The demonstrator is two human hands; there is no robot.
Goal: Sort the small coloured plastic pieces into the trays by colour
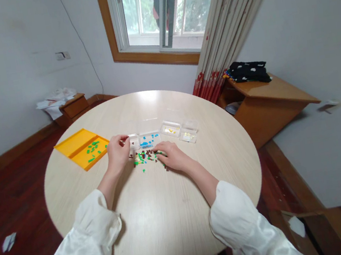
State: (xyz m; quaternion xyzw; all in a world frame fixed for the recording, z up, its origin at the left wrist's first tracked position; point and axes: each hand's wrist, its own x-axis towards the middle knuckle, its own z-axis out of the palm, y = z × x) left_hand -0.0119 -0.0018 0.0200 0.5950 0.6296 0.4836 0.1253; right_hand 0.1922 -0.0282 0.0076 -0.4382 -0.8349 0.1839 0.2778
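A loose pile of small brown, green, blue and yellow pieces lies on the table between my hands. My right hand rests at the pile's right side, fingertips touching brown pieces; what they pinch, if anything, is too small to tell. Over the left clear box my left hand is raised, thumb and fingers brought together; any piece in them cannot be made out. Behind the pile stands a clear box with blue pieces. An orange case lies unfolded at the left, with green pieces inside.
Clear boxes with yellow pieces and pale pieces stand right of the blue ones. Everything sits on a round wooden table. A wooden cabinet with dark cloth on top stands to the right, near the curtain.
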